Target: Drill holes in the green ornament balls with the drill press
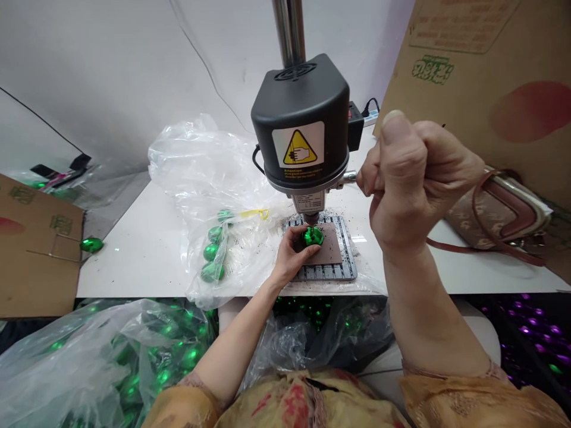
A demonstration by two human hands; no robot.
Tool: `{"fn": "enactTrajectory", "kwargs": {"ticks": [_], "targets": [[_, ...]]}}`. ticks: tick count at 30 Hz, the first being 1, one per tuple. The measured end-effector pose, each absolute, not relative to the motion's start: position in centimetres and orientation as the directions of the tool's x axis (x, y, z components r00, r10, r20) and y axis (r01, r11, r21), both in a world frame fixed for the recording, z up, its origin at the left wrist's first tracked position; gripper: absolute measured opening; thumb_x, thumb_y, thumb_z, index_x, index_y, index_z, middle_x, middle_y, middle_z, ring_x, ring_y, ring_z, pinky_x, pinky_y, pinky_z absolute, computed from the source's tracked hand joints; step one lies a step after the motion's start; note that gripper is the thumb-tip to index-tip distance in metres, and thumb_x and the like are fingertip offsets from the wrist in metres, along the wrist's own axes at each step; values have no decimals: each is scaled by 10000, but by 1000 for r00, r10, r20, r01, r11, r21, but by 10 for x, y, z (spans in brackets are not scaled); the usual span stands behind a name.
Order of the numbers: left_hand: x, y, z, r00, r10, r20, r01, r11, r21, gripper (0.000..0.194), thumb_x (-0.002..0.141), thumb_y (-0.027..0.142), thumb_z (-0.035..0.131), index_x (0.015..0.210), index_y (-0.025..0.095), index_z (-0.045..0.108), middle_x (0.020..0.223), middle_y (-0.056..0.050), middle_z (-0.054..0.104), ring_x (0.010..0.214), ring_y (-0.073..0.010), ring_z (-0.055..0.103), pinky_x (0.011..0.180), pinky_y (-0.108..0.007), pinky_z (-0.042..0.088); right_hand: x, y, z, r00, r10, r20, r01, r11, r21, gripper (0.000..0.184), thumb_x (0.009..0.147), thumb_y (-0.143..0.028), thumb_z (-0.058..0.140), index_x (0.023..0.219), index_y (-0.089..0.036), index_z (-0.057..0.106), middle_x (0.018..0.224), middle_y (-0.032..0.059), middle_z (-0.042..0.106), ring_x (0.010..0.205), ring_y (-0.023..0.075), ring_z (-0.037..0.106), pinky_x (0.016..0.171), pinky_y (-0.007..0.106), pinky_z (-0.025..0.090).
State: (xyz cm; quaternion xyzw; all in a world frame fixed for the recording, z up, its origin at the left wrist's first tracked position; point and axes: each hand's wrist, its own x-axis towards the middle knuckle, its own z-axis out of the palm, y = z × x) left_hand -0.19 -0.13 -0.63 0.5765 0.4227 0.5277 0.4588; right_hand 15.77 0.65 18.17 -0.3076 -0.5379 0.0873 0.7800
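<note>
My left hand grips a shiny green ball between thumb and fingers. The ball rests on a brown pad over the slotted metal base of a small bench drill press. Right above the ball is the drill's chuck, and the bit appears to meet the ball's top. Raised at the right, my right hand is closed around the drill press's lever, whose metal shaft shows to its left; the grip itself is hidden in the fist. Dark shavings are scattered around the base.
Several green balls sit in a row by a clear plastic bag on the white table. Cardboard boxes stand at both sides. A handbag lies at right. Below the table edge is a bag of green balls.
</note>
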Motion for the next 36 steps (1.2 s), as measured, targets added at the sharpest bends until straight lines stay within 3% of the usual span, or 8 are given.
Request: {"fn": "enactTrajectory", "kwargs": {"ticks": [11,19,28,36], "targets": [[5,-3,-4,86,970,228,73,-234,970,567,695,328,868,1171,215,582,1238,-98,652,1157,-253,626,1022,-425,498,153,7,186,472,440,764,57,850,-524,485,875,-343,589,541,-197,268,491,-36,249,435,62,304,463,313,251],[5,-2,-6,101,965,242,54,-248,967,538,705,337,860,1144,204,578,1250,-101,641,1168,-253,613,1044,-445,478,157,3,181,420,419,805,140,846,-514,511,890,-358,565,534,-172,248,459,-36,242,424,51,319,431,291,256],[6,-2,-9,108,963,248,45,-254,966,525,718,333,852,1138,205,564,1273,-106,624,1200,-262,595,1065,-460,459,156,-2,150,461,300,835,171,894,-415,508,877,-262,538,547,-159,165,467,-33,248,421,44,260,438,286,209],[5,-2,-8,117,958,261,52,-269,962,513,724,345,848,1131,206,570,1254,-97,627,1185,-250,597,1048,-428,463,161,5,139,387,159,908,120,968,-220,450,818,-115,527,576,-170,153,459,-55,239,393,43,276,413,259,235]]}}
